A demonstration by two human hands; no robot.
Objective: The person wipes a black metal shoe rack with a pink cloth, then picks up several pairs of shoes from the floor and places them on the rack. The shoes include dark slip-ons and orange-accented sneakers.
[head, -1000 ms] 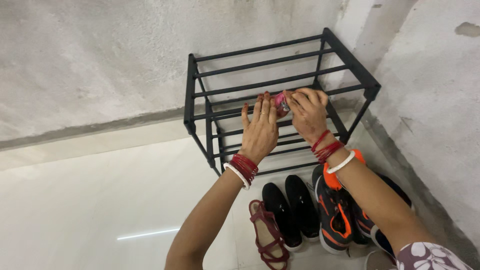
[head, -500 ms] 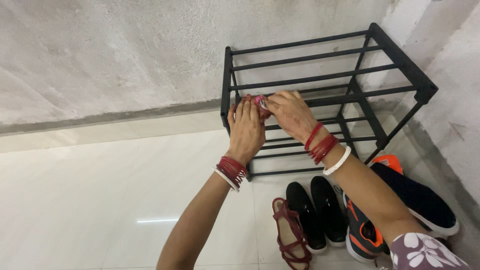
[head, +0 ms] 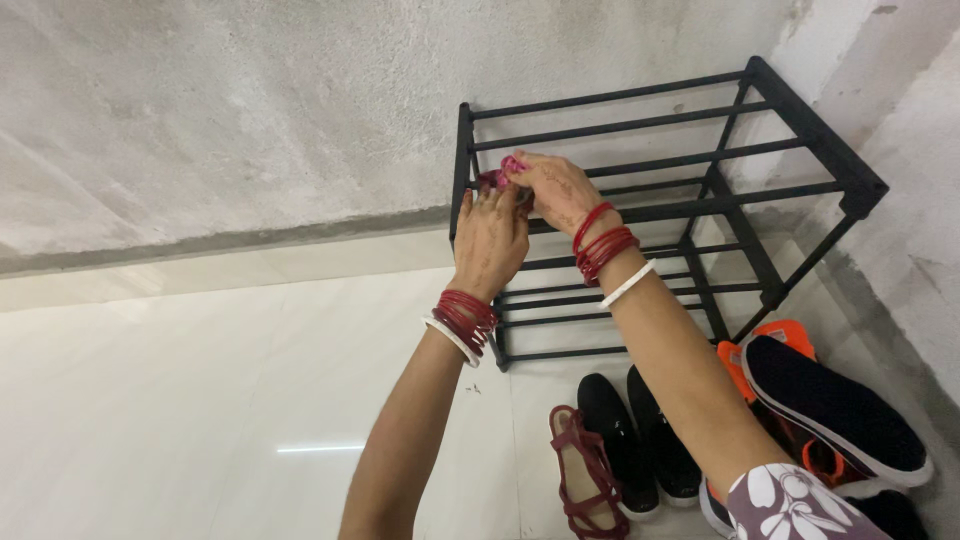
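Observation:
A black metal shoe rack (head: 640,125) with bar shelves stands in a corner against the grey wall. Both my hands are at the left end of its top shelf. My right hand (head: 555,190) pinches a small pink object (head: 511,164) against one of the top bars. My left hand (head: 490,235) is just left of it, with its fingertips closed on the darker lower part of the same pink object. What the object is stays unclear, as fingers hide most of it. Both wrists wear red and white bangles.
On the white tiled floor in front of the rack lie a maroon sandal (head: 580,480), a pair of black shoes (head: 635,445) and dark sneakers with orange trim (head: 830,400). A rough grey wall (head: 250,110) runs behind, and another wall closes the right side.
Both hands have moved with the pink object from the middle of the rack's front bars to the back left part of the top shelf. The view has shifted left.

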